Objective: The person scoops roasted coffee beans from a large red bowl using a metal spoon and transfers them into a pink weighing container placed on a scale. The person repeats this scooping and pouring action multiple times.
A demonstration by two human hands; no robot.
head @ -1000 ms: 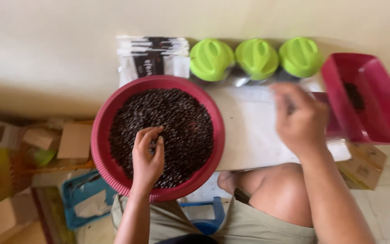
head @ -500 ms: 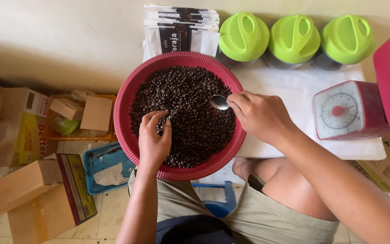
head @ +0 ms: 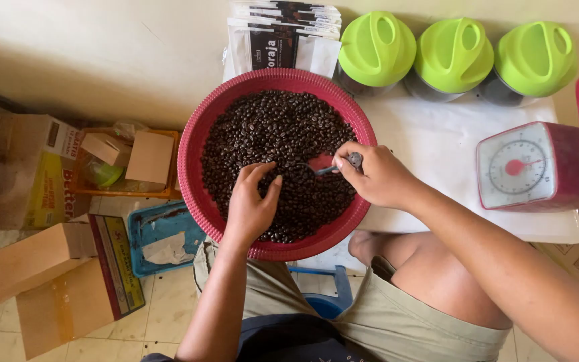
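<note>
**Low white table, red basin of roasted beans**

White tabletop (head: pixel 450 144) against a pale wall carries a round red basin (head: pixel 199 194), overhanging the near edge so both hands reach in easily. Dark coffee beans (head: pixel 269 127) fill it. Left hand (head: pixel 250 204) rests on the beans, fingers loosely curled, seemingly sifting rather than gripping. Right hand (head: pixel 378 175) pinches a small metal spoon (head: pixel 333 166), its bowl dipped among the beans. Far behind stand printed pouches (head: pixel 283 40) and three green-lidded jars (head: pixel 454 53); a red dial scale (head: pixel 527 166) sits right. Cardboard boxes (head: pixel 48 281) lie on the floor, left.
</note>
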